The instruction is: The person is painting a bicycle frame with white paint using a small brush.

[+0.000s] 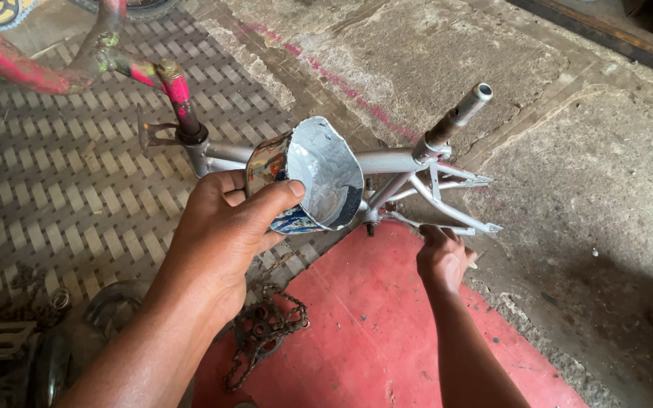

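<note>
The fingers (270, 198) of the left hand (217, 242) were wrapped around a cut tin can (307, 185), the thumb pressed across its front just under the rim and the rest curled behind it. The can was held tilted, with its open mouth turned up and to the right, and its inside was coated with silver-grey paint. The right hand (441, 258) was closed lower to the right, at the thin rear stays of a small silver bicycle frame (417, 174); something slim seemed to be gripped in it, but what it was could not be made out. The frame was laid on the floor just behind the can, with its seat tube (459, 113) raised toward the upper right. A red sheet (372, 332) was spread on the floor beneath both forearms. A rusty chain (262, 329) was heaped at the sheet's left edge, under the left wrist. A woven mat (62, 189) was spread over the floor on the left, and part of a pink bicycle frame (17, 64) was seen across the upper left corner. Rough concrete floor (591, 196) was seen on the right.
</note>
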